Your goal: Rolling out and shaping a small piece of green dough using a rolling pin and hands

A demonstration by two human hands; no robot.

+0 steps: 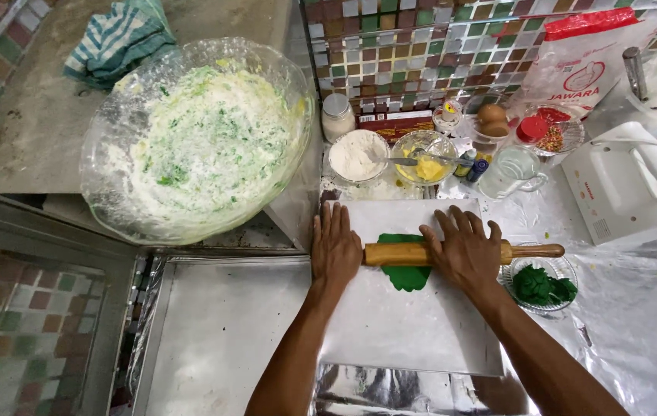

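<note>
A wooden rolling pin (452,253) lies level across a flattened piece of bright green dough (405,273), its handles pointing to 3 and 9 o'clock. The dough is a thin, roughly oval sheet showing at 12 and 6 o'clock of the pin, resting on a pale board (405,323) just right of the picture's centre.

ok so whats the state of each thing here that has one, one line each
left hand: flat, palm pressing on the pin's left end
right hand: flat, fingers spread over the pin
rolling pin: lying across the dough
green dough: partly flattened on the white board
big glass bowl: coated with white and green flour mix
small dish: holding green dough pieces
glass jug: upright
</note>
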